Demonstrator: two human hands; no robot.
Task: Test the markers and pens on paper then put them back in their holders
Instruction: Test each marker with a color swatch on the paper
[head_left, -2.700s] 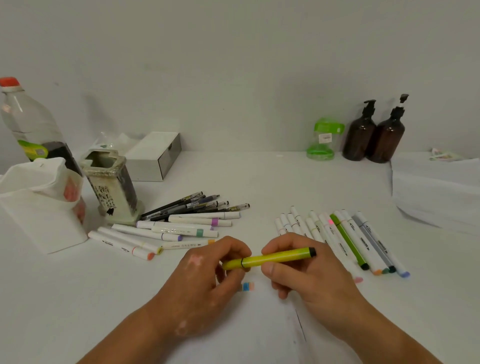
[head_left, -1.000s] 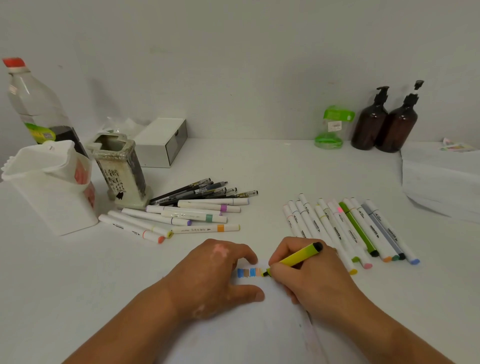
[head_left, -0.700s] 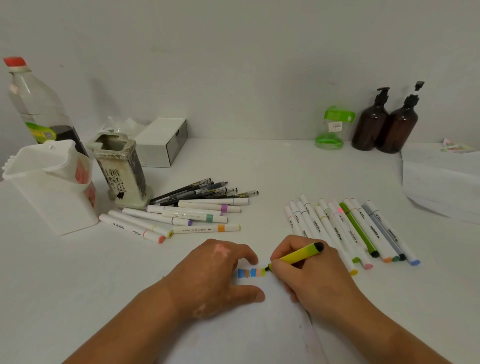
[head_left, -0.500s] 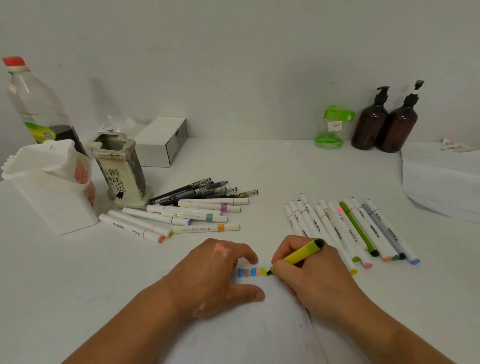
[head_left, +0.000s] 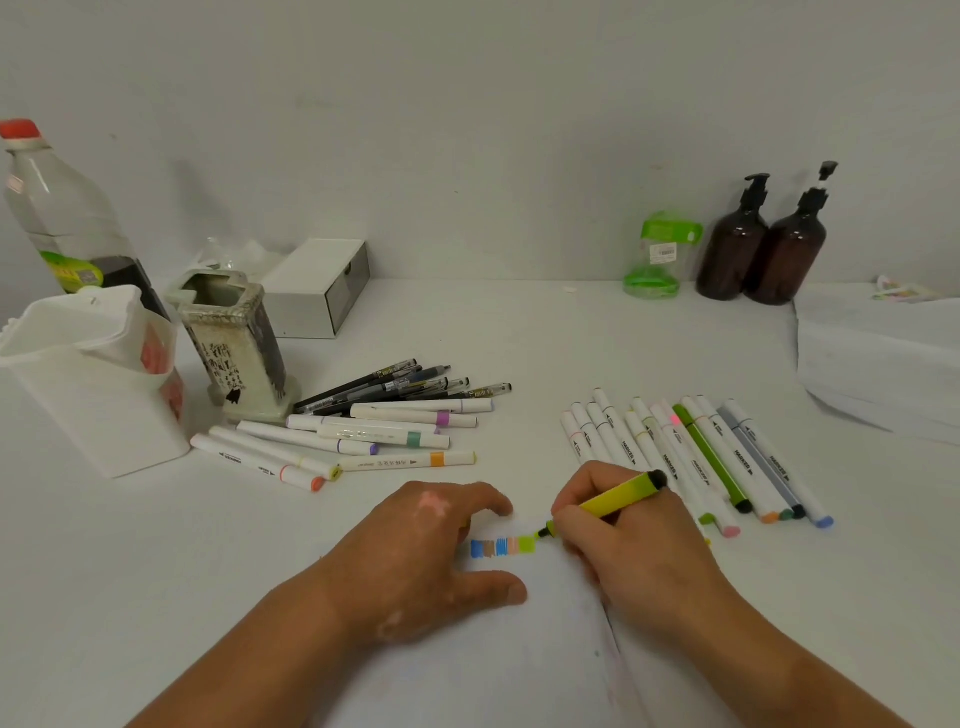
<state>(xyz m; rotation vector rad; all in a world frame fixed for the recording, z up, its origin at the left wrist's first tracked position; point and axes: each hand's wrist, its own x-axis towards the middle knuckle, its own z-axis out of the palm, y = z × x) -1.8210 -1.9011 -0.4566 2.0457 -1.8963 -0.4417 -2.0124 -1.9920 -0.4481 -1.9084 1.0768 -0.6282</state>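
Observation:
My right hand (head_left: 623, 551) grips a yellow-green marker (head_left: 621, 493), its tip touching the white paper (head_left: 498, 654) at the right end of a row of colour swatches (head_left: 503, 546). My left hand (head_left: 415, 561) lies flat on the paper, fingers spread, just left of the swatches. Its cap is hidden from me. A row of white markers (head_left: 696, 457) lies to the right. A loose pile of markers (head_left: 363, 441) and dark pens (head_left: 405, 384) lies to the left, near a ceramic holder (head_left: 234, 343) and a white plastic holder (head_left: 88, 384).
A clear bottle (head_left: 57, 213) with a red cap stands at the far left. At the back are a white box (head_left: 317, 286), a green container (head_left: 660, 254) and two brown pump bottles (head_left: 763, 244). A stack of white paper (head_left: 883, 358) lies at the right.
Earlier both hands held the yellow-green marker above the table. Since then my left hand went flat on the paper and my right hand has drawn a green swatch at the row's end.

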